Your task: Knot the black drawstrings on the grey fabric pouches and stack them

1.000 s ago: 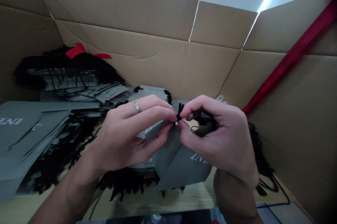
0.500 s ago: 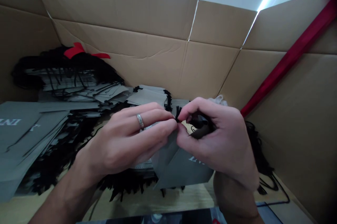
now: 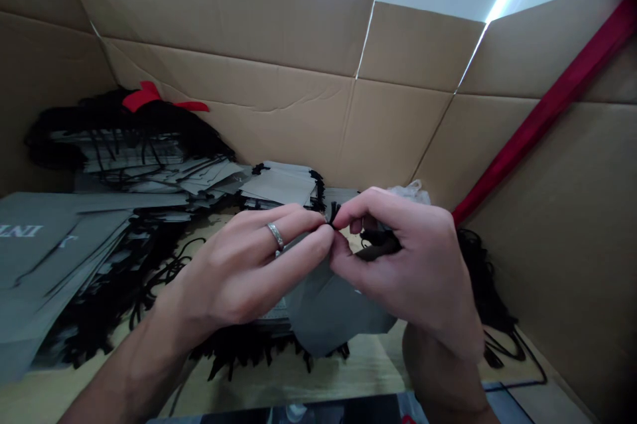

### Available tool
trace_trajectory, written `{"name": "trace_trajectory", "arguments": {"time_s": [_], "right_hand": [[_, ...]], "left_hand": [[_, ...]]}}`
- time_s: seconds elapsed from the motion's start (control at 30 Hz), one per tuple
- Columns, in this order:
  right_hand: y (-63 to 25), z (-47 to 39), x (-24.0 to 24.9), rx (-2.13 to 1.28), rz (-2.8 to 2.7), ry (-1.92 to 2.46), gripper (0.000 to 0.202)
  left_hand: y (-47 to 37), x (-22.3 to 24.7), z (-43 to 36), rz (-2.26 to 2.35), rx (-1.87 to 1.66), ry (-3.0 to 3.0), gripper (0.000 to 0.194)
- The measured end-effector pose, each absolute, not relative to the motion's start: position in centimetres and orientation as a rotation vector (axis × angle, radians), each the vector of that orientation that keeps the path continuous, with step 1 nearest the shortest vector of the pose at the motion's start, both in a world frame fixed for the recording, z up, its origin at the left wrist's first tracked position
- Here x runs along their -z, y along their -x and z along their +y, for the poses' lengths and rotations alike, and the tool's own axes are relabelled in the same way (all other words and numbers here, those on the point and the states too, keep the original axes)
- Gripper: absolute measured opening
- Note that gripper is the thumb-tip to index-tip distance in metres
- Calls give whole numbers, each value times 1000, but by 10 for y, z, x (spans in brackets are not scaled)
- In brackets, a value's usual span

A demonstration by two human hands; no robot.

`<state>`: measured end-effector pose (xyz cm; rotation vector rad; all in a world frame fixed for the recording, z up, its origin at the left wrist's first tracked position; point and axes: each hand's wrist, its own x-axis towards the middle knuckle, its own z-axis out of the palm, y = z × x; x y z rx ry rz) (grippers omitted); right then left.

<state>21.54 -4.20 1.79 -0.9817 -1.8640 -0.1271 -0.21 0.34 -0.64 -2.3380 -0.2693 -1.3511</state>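
Note:
Over the table, my left hand (image 3: 263,265), with a ring on one finger, is closed in a pinch at the base of a short black cord (image 3: 334,213). My right hand (image 3: 405,245) meets it fingertip to fingertip, thumb and forefinger pinching that same cord, whose frayed-looking end sticks up between them. Below the hands hangs a grey paper bag (image 3: 338,311), its upper edge near the pinched cord and partly hidden by my fingers. A dark, smooth item (image 3: 379,246) shows inside the curl of my right hand; its kind is unclear.
Flat grey bags with black cord ends lie stacked at left (image 3: 94,238) and back centre (image 3: 279,184). Black cords with a red strip (image 3: 144,97) top the back-left pile. More black cord (image 3: 478,271) lies right. Cardboard walls (image 3: 279,85) surround the table; a red band (image 3: 542,109) slants down the right.
The grey bag has turned and tilted under my hands, so its white lettering is now mostly hidden. Both hands have shifted slightly left, still pinching the cord.

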Motion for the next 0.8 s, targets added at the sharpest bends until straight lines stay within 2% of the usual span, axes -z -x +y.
{"name": "trace_trajectory", "arguments": {"time_s": [0.23,0.5,0.8], "right_hand": [[-212,-42,-15,206,-1934,859,16],[-217,-40,-15,102,-1977,728,24],[-217,-43,-23,-65,-1992,774,28]], "left_hand": [[2,1,13,-181,1482,2397,1],[-1,-3,10,-232,1619,2458,16],[-2,-3,10,-271,1807,2640,18]]}}
